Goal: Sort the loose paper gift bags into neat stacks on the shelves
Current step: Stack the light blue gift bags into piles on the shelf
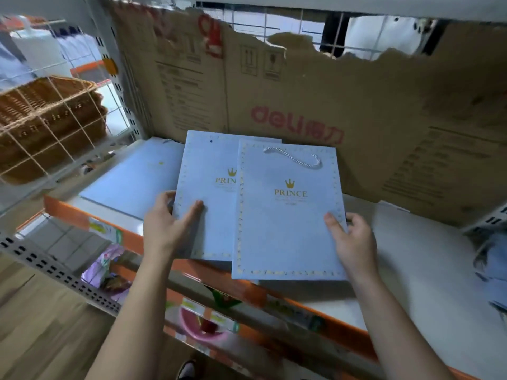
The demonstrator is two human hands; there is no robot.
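Two flat pale blue gift bags with gold crowns and "PRINCE" print are held over the white shelf. My left hand grips the left edge of the rear bag, thumb on top. My right hand grips the right edge of the front bag, which overlaps the rear one and shows a white rope handle. Both bags jut out past the shelf's orange front edge. A larger plain blue bag lies flat on the shelf to the left.
A torn brown cardboard sheet printed "deli" lines the back of the shelf. Wicker baskets sit behind a white wire grid at left. Lower shelves hold a pink bowl and colourful items. More blue items lie at the far right.
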